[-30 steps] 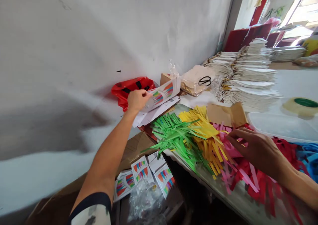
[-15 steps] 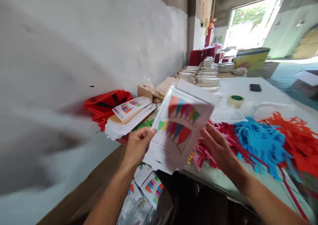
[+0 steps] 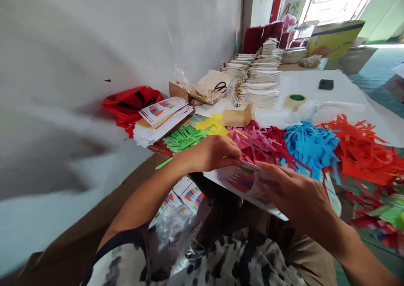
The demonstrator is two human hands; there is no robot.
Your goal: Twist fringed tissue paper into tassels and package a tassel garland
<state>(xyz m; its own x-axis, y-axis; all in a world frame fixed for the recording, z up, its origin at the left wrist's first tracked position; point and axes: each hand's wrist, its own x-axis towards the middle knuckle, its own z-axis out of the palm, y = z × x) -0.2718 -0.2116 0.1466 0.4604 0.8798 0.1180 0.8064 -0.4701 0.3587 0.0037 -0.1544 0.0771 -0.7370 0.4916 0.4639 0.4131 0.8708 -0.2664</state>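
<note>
Both my hands hold a white printed card [image 3: 244, 181] with a picture of coloured pennants, tilted almost flat at the table's near edge. My left hand [image 3: 211, 153] pinches its far left edge with fingers closed. My right hand [image 3: 292, 191] lies over its right side, fingers curled on it. Just behind the card lie heaps of paper strips: green [image 3: 183, 137], yellow [image 3: 214, 125], pink [image 3: 255, 141], blue [image 3: 311, 145] and orange-red [image 3: 366, 145].
A stack of the same printed cards [image 3: 160, 114] sits by a red plastic bag [image 3: 129, 105] against the wall. Further back are piles of white paper bags [image 3: 257, 84], scissors [image 3: 221, 86], a tape roll [image 3: 295, 101] and a phone [image 3: 325, 84]. More cards [image 3: 189, 193] lie in a box below.
My left hand lifted one card off the stack by the wall and brought it toward me. My right hand left the pink strips and took hold of the card, which is now lowered flat.
</note>
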